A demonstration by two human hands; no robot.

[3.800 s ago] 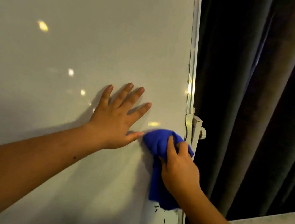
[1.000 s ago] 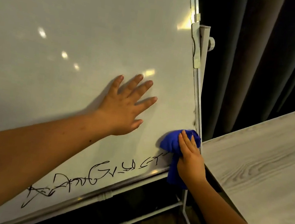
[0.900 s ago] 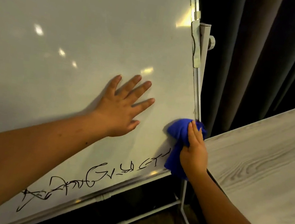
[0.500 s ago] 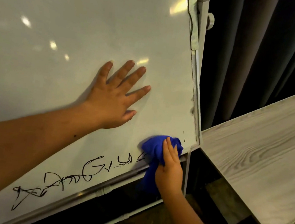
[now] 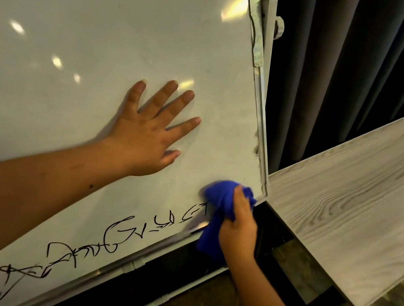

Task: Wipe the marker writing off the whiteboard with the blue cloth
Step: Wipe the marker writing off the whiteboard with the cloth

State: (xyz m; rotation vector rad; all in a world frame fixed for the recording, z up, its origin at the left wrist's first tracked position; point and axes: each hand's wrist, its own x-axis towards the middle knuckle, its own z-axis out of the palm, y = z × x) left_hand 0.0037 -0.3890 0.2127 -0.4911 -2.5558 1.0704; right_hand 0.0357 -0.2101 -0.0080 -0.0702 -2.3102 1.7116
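The whiteboard [image 5: 110, 23] fills the left of the head view, tilted. A line of black marker writing [image 5: 111, 233] runs along its lower edge, from the bottom left up toward the lower right corner. My right hand [image 5: 238, 225] presses the bunched blue cloth [image 5: 219, 199] against the board at that corner, just right of the writing's last stroke; part of the cloth hangs down below the frame. My left hand [image 5: 150, 132] lies flat on the board above the writing, fingers spread, holding nothing.
A grey wood-grain tabletop [image 5: 359, 208] juts in from the right, its corner close to the board's lower right corner. Dark curtains [image 5: 350, 70] hang behind. The board's metal stand [image 5: 268, 27] and lower crossbar [image 5: 175, 294] show at its right edge and below.
Over the last second my right hand moved the cloth down the board's right edge to the lower corner, rubbing near the end of the writing. My left hand stayed flat on the board.
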